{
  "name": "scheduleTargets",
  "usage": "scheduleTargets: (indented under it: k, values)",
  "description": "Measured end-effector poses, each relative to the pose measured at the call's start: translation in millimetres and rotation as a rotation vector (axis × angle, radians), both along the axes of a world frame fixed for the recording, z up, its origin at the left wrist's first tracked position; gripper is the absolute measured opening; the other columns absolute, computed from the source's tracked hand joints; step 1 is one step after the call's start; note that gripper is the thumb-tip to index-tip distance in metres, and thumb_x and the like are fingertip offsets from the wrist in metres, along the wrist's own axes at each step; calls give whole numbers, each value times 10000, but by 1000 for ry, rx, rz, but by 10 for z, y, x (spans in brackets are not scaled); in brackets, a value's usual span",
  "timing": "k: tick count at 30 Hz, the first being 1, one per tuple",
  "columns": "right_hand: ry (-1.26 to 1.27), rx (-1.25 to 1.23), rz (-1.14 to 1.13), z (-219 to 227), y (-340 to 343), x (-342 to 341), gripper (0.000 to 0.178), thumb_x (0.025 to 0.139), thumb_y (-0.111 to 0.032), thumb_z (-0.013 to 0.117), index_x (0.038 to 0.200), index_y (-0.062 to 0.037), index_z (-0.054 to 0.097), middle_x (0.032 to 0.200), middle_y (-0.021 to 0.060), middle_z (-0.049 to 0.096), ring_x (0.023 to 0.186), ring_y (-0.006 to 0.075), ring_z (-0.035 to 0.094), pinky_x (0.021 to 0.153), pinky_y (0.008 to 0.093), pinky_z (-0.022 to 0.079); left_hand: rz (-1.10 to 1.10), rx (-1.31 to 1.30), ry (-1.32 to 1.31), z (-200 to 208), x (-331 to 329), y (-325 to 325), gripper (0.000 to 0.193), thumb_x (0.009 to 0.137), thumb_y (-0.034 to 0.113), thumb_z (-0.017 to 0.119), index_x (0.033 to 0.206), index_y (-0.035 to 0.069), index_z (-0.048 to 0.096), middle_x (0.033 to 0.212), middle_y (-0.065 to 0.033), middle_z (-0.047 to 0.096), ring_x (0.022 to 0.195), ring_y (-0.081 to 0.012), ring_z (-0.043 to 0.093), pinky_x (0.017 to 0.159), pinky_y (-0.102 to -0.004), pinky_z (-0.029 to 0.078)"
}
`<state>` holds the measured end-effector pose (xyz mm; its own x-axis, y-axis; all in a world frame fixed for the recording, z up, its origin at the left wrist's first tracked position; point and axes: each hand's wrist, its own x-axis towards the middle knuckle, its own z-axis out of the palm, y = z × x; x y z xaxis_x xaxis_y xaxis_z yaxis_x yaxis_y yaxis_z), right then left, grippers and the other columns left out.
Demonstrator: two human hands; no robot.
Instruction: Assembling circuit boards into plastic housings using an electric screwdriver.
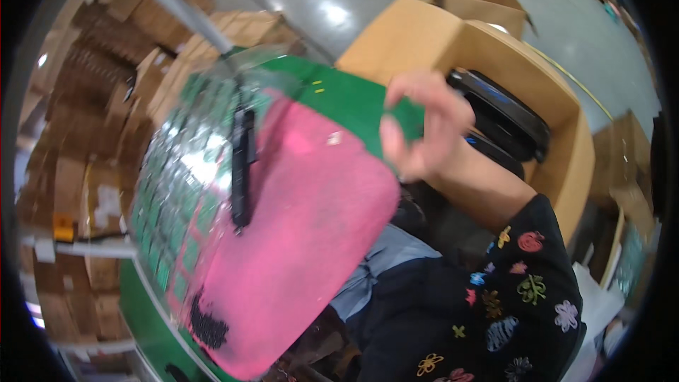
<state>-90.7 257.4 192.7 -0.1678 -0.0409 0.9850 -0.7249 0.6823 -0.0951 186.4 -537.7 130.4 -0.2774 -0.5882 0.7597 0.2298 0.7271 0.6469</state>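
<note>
1. While the right hand (424, 127) is raised above the pink pad (304, 233), its fingers (390, 134) are curled narrow, pinching the far right edge of the green bench (353, 95); no separate item is clearly in the grip.
2. Left hand not in view.
3. A clear sheet of small green boards (180, 191) lies left of the pink pad, overlapping its left edge; picture blurred, so detail is unsure.
4. A slim black tool (242, 170) lies on the pink pad's left edge, long axis running away from the person.
5. An open cardboard box (495, 78) stands right of the pink pad, behind the hand, with black trays (509, 120) inside.
6. Judgement: a firm pinch with a steady wrist looks best, keeping the sleeve (509, 297) clear of the tool and sheet.
</note>
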Motion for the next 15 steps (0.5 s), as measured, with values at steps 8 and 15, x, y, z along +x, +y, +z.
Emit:
scheduleTargets:
  k: [8,15]
  values:
    - [-1402,-138,-1088,-3111,1965,993,684,771,-170,688,1365,-52,371,1316,189,463,1250,401,442,981,491,456,-116,-353,-125,313,-1120,346,351,907,306,645,994,-34,629,979,-190,651,893,-334,611,789,-488,493]
    - [-1692,-511,-1024,-3762,1797,1448,581,779,-248,677,1288,-35,495,1339,196,454,1263,373,431,1010,461,451,116,-470,-227,1105,-1016,1429,351,964,321,607,1061,-14,647,1077,-158,654,977,-305,606,870,-422,483]
